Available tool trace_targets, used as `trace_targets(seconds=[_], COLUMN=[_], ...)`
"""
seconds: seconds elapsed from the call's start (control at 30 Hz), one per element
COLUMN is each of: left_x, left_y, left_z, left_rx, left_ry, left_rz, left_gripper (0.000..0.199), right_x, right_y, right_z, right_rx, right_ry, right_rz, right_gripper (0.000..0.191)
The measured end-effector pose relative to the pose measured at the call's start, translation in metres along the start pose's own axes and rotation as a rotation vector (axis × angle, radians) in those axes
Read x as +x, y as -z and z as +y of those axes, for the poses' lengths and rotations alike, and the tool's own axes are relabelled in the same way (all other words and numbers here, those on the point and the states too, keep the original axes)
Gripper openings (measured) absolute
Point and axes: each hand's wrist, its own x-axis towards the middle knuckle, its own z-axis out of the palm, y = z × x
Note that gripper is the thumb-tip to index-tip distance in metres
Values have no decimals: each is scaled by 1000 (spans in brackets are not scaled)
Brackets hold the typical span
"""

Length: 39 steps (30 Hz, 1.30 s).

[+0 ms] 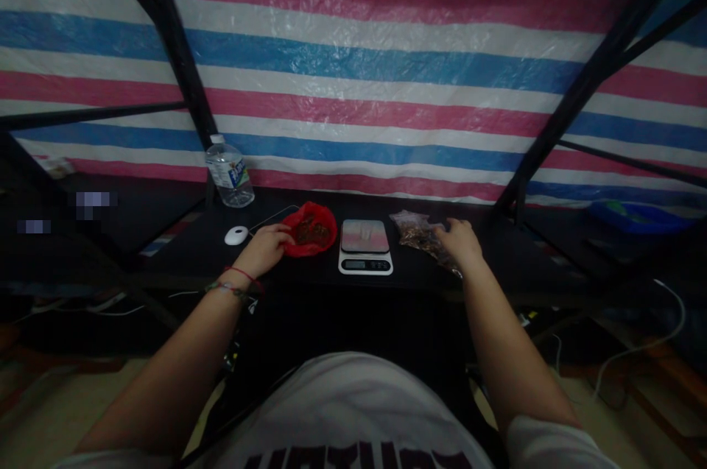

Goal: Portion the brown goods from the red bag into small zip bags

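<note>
My left hand (264, 249) pinches the left edge of the red bag (327, 231), mouth upward, left of the scale (365, 245) on the desk (185, 254). To its right, the clear bag (413, 230) slants lengthwise from far left to near right under my right hand (462, 244); I cannot tell whether that hand grips it.

Clear plastic bottle with white cap and blue-green label (232, 176) stands beside black metal frame post (172, 34); smooth white oval mouse (236, 235) lies nearer the viewer; glossy red-white-blue striped plastic sheet (375, 71) hangs behind; shallow blue plastic tray (657, 221) sits far right.
</note>
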Motion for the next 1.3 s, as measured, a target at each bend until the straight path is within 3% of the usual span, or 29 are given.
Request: trace_targets(seconds=[0.1, 0.17, 0.3, 0.37, 0.4, 0.53, 0.6, 0.77, 0.9, 1.0, 1.13, 1.3], left_x=[-3, -4, 0, 4, 7, 13, 14, 10, 6, 5, 7, 9], left_y=[10, 18, 30, 28, 25, -2, -17, -40, -48, -51, -53, -55], left_z=[-9, -11, 12, 34, 45, 78, 84, 80, 73, 70, 67, 65], left_rx=[60, 87, 45, -59, -108, -164, -215, -327, -390, -444, -527, -627], left_ry=[20, 40, 52, -1, -43, -334, -388, -363, -299, -229, -142, -61], left_rz=[-77, -60, 241, 290, 263, -146, -223, -321, -370, -382, -352, -307], left_gripper=[33, 38, 38, 32, 28, 32, 32, 29, 28, 27, 29, 33], right_x=[0, -1, -5, -10, -13, -23, -24, -18, -16, -17, -18, -18], right_y=[-2, -2, -4, -10, -15, -41, -52, -60, -56, -57, -65, -70], right_z=[-2, -3, -11, -17, -19, -22, -17, -7, -8, -13, -17, -15], right_rx=[-8, 0, 31, 78, 128, 414, 546, 807, 828, 720, 539, 567], right_ry=[57, 98, 120, 180, 233, 363, 292, 136, 129, 151, 221, 217], right_rz=[-37, -66, -102, -128, -173, -561, -680, -782, -805, -791, -729, -648], right_gripper=[57, 52, 43, 40, 40, 42, 41, 36, 35, 34, 32, 32])
